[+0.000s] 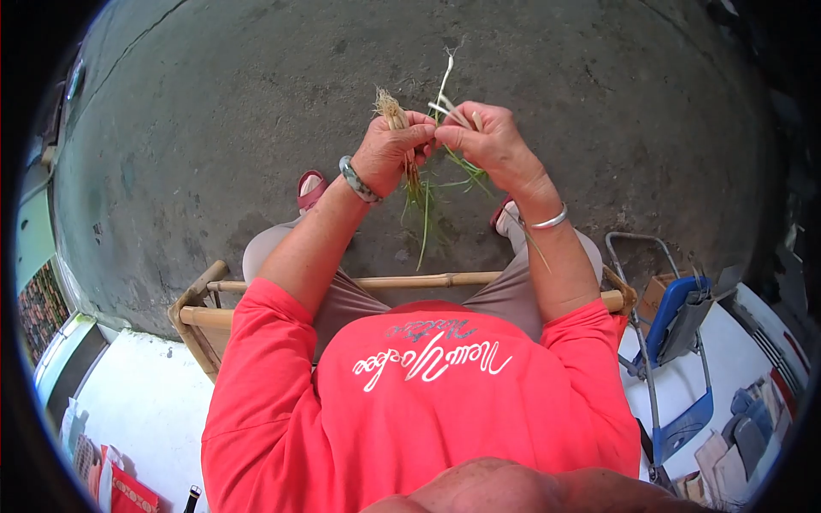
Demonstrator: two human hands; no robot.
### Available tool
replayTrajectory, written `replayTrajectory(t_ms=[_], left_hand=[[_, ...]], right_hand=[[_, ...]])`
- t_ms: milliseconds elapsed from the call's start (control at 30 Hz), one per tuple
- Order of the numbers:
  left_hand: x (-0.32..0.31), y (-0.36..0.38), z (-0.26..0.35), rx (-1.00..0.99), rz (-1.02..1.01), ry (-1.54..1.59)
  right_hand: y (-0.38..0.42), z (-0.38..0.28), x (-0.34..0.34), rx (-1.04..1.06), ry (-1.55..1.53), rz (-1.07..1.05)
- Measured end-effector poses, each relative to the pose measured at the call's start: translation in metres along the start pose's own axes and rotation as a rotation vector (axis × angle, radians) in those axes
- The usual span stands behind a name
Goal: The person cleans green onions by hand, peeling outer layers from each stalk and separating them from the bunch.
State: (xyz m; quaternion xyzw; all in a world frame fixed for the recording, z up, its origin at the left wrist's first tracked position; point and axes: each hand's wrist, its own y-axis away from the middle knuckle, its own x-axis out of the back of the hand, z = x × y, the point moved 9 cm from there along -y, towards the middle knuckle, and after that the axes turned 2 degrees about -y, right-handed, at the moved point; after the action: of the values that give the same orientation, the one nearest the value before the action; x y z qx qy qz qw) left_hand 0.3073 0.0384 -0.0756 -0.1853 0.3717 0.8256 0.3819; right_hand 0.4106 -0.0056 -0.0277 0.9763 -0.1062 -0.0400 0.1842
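Note:
Between my knees, above the concrete floor, my left hand (395, 145) is closed round a bunch of green onions (392, 111). Their pale, hairy roots stick up and thin green leaves hang below. My right hand (489, 145) is closed on a few white stalks (451, 111), beside the left one. The fingertips of both hands meet or nearly meet. One thin stalk with a small white bulb (449, 64) rises between the hands; which hand grips it I cannot tell. Loose green leaves (466, 171) trail under my right hand.
I sit on a bamboo seat (205, 317) over the grey concrete floor (256, 111). A blue folding chair (676, 321) stands at the right, with a cardboard box (654, 295) behind it. Red packages (132, 492) lie at the lower left.

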Motion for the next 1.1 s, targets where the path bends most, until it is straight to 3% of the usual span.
replayTrajectory(t_ms=[267, 433, 533, 733, 1000, 1100], left_hand=[[0.002, 0.0, 0.004, -0.019, -0.021, -0.111], [0.0, -0.001, 0.002, 0.002, -0.064, -0.047], [0.0, 0.002, 0.002, 0.036, -0.028, -0.013], [-0.001, 0.003, 0.005, 0.028, 0.002, -0.042], [0.005, -0.001, 0.006, -0.046, 0.101, -0.129], [-0.004, -0.003, 0.009, -0.126, 0.065, -0.136]], right_hand=[[-0.001, -0.001, -0.005, 0.056, 0.186, -0.019], [0.0, -0.02, 0.004, 0.261, 0.446, 0.086], [0.0, -0.014, 0.005, 0.118, 0.287, 0.026], [0.0, -0.011, -0.001, 0.093, 0.177, -0.026], [0.003, -0.03, -0.004, 0.193, 0.406, 0.038], [0.006, -0.01, 0.007, -0.01, 0.097, 0.119]])
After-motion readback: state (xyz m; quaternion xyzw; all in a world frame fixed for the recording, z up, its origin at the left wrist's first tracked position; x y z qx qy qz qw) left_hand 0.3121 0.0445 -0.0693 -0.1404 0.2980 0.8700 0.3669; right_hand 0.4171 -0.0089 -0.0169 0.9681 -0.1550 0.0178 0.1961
